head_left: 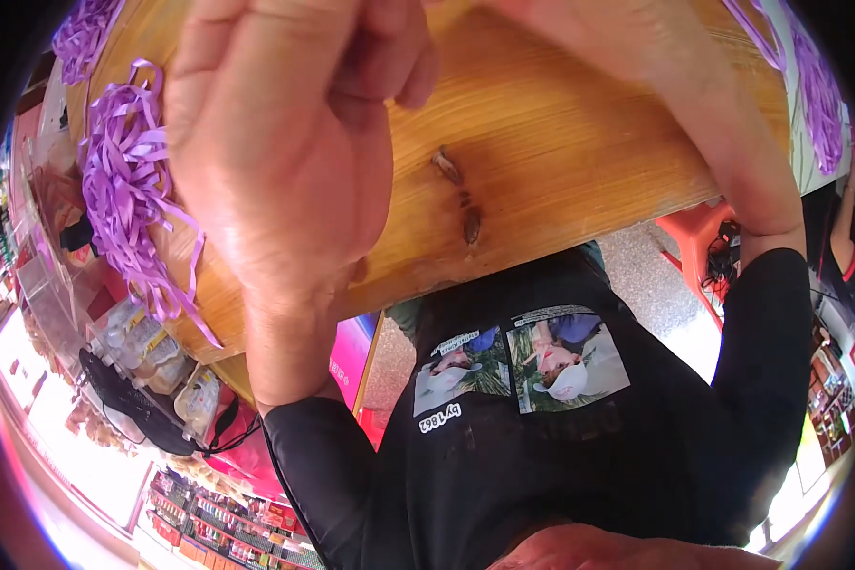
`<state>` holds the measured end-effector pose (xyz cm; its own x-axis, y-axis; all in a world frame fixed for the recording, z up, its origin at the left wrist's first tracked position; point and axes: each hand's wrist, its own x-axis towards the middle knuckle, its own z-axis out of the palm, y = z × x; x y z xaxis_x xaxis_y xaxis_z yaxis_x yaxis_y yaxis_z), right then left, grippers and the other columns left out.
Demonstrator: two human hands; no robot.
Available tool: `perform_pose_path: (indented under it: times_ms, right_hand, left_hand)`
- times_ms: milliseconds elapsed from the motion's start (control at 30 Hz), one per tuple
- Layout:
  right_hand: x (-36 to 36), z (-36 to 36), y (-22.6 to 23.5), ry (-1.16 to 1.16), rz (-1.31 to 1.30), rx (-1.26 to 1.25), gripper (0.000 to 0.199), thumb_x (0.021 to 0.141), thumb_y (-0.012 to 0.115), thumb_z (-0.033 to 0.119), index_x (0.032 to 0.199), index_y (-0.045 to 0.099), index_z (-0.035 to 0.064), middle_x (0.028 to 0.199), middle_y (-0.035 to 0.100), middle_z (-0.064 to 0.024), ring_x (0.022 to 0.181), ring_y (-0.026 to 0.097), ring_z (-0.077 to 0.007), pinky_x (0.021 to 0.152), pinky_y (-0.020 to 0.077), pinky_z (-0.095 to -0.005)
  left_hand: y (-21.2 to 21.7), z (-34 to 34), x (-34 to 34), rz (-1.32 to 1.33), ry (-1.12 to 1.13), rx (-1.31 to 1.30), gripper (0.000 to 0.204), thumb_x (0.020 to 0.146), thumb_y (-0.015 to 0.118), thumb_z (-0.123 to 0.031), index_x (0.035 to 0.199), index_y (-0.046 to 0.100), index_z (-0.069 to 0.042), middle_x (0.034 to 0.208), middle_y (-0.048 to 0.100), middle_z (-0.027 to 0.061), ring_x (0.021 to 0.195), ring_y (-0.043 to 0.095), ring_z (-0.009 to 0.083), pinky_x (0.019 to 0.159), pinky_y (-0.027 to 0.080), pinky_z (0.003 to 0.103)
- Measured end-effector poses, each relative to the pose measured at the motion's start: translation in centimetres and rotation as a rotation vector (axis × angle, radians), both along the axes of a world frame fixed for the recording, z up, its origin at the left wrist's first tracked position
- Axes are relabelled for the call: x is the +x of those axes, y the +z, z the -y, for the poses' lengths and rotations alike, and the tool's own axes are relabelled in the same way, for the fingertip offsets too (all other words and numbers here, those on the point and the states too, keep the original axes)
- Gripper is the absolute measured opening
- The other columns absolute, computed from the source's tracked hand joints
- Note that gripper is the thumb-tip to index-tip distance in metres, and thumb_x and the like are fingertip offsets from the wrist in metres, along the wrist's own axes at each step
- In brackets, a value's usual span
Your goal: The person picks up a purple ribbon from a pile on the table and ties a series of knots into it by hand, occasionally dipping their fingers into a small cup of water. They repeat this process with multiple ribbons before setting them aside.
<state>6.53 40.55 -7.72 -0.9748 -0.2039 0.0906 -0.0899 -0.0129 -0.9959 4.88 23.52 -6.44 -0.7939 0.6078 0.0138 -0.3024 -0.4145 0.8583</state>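
Wooden desk (pixel 541 142) fills the upper part of the view, with a dark knot in its grain near the middle. Your left hand (pixel 285 142) hovers over the desk with its fingers (pixel 389 57) curled inward into a loose fist; whether they pinch anything cannot be told. Your right hand (pixel 636 38) reaches toward the top edge, and its fingers are cut off by the frame, so their state cannot be told. Purple ribbon strips (pixel 123 180) lie in a loose curly heap on the desk just beside your left hand, with more purple ribbon (pixel 817 95) at the far right edge. Both forearms wear black sleeves (pixel 769 380). Clear plastic packets (pixel 152 351) sit below the desk edge at lower left
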Motion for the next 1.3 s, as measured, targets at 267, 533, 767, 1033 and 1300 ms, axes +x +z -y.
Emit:
perform_pose_path:
  times_ms: [267,533,767,1033,1300]
  right_hand:
    - [-1.1,2.8,1.1,0.441,0.280,-0.135,0.023,0.085,0.065,0.016,0.103,0.064,0.0024,0.093,0.065,-0.0061,0.083,0.059,-0.0108,0.075,0.0461,-0.0231]
    - [1.8,-2.6,3.6,-0.192,0.444,0.366,0.020,0.084,0.064,0.012,0.101,0.065,0.0015,0.088,0.066,-0.0040,0.081,0.060,-0.0112,0.073,0.0455,-0.0219]
    - [1.6,-3.8,1.3,-0.211,0.344,0.427,0.018,0.088,0.060,0.010,0.102,0.066,0.0012,0.089,0.066,-0.0039,0.082,0.060,-0.0108,0.073,0.0453,-0.0227]
    - [-2.4,-3.9,-4.4,0.241,-0.841,0.038,0.017,0.088,0.060,0.009,0.103,0.066,0.0025,0.091,0.065,-0.0059,0.083,0.061,-0.0137,0.075,0.0460,-0.0244]
    - [1.5,-0.4,3.1,-0.174,-0.060,0.155,0.016,0.086,0.061,0.006,0.101,0.066,0.0010,0.089,0.065,-0.0055,0.082,0.060,-0.0135,0.073,0.0464,-0.0228]
  left_hand:
    - [3.3,6.4,-2.7,-0.038,0.147,0.237,0.018,0.091,0.047,-0.013,0.086,0.054,0.003,0.064,0.034,-0.0004,0.056,0.030,0.0110,0.054,0.026,0.025]
    - [2.6,13.0,-6.4,-0.047,0.199,0.462,0.015,0.094,0.045,-0.011,0.095,0.054,0.002,0.070,0.034,0.0010,0.058,0.028,0.0123,0.056,0.026,0.029]
    - [-1.1,17.4,-6.1,-0.342,0.787,-0.080,0.026,0.091,0.055,-0.016,0.108,0.053,0.004,0.082,0.050,0.0057,0.071,0.046,0.0166,0.070,0.040,0.030]
    - [-3.1,6.0,-2.9,-1.209,0.961,-0.746,0.054,0.080,0.069,-0.009,0.123,0.043,0.007,0.126,0.041,0.0215,0.112,0.049,0.0313,0.086,0.045,0.038]
    - [-2.4,0.7,0.8,-0.051,0.131,-0.313,0.026,0.085,0.063,-0.007,0.109,0.056,0.003,0.085,0.058,0.0048,0.076,0.052,0.0092,0.065,0.041,0.018]
